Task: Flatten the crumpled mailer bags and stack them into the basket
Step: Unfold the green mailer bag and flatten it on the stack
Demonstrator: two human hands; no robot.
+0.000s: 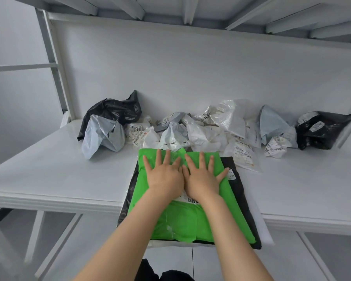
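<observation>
— Two hands entered first. Condition?
— Left hand and right hand: both flat, fingers straight and spread, palms pressing down side by side. Neither one grips anything.
— Item beneath them?
— Green mailer bag, one, lying on a flat black mailer bag. Both sit at the near edge of the white table and overhang it toward the person. The green surface is mostly smooth, with wrinkles at its far edge by the fingertips. Barcode label shows between the wrists.
— Stock not yet processed?
— Many crumpled mailer bags, white and grey, in a row along the far side of the table. Crumpled black bag at far left, with a pale grey bag just in front of it. Second crumpled black bag at far right.
— Basket?
— Not in view. A white layer shows under the flat black mailer bag at the near edge; I cannot tell what it is.
— Step in hand?
— Judged: flattening the green bag, close to done.
— Next move calls for?
— Probably a sweep of the palms outward over the last creases. Then the bag needs lifting by its edges without crumpling it again and laying in the basket, wherever that stands. After that, a fresh bag from the far row.
</observation>
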